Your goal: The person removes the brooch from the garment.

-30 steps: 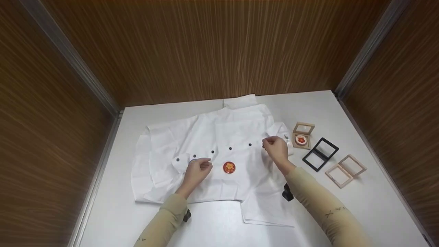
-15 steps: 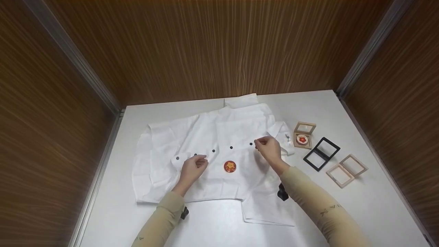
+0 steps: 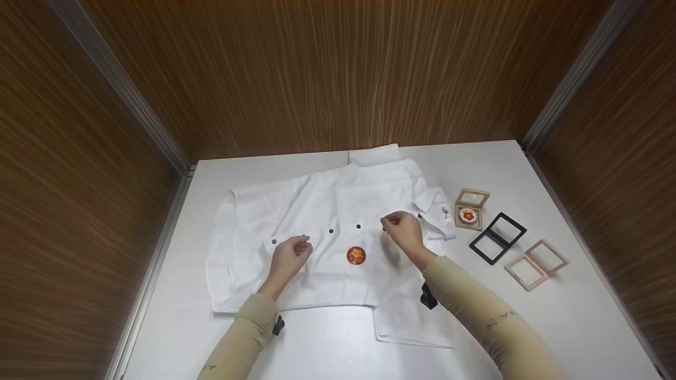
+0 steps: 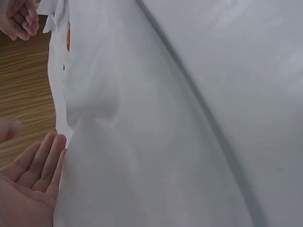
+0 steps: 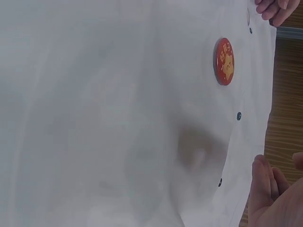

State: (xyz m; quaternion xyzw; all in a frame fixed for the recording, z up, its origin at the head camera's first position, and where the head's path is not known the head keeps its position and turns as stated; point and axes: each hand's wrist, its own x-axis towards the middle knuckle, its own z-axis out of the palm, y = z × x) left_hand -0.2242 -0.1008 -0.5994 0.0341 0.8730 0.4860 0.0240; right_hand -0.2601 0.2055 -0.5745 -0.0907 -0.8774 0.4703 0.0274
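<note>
two hands over one white shirt

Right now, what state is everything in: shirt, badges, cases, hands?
White shirt: spread out, creased
Red badge: face up on the shirt
Wooden case: open, round badge face up inside
Black case: open
Pale case: open
Left hand: fingers relaxed, holding nothing visible
Right hand: fingers relaxed, holding nothing visible

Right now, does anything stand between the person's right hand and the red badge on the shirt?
Nothing visible does: in the head view, only the white shirt lies between the right hand and the red badge. The nearby black button seems no obstacle.
</note>
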